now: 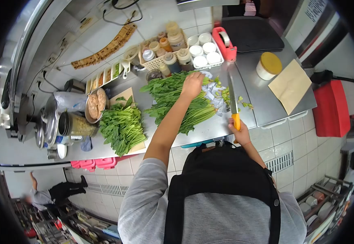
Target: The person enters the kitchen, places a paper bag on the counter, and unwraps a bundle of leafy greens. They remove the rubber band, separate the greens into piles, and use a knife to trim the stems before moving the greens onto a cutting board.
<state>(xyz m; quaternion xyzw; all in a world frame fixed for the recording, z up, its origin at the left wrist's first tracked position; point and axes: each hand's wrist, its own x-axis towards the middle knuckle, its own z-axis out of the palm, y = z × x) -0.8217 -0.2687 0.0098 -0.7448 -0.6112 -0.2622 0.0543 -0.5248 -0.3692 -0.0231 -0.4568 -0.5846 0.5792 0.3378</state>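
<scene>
My left hand point(192, 84) is closed at the far end of a loose heap of leafy greens point(173, 103) on the steel counter; its fingertips are partly hidden. My right hand point(241, 133) grips the yellow-orange handle of a long knife point(232, 95), whose blade points away over the counter. Between the heap and the blade lies a crumpled grey-white sheet point(217, 96), with cut green bits point(244, 101) around it. Further left, a second pile of greens point(122, 128) rests on cardboard, its stems towards the heap.
Along the wall stand a basket of sauce bottles point(156, 61), a white tray of lidded tubs point(204, 51) and a red tape dispenser point(225, 44). A yellow-lidded tub point(268, 66) and brown paper point(291, 86) lie right. A bowl point(93, 114) sits left. Another person point(48, 195) stands far off.
</scene>
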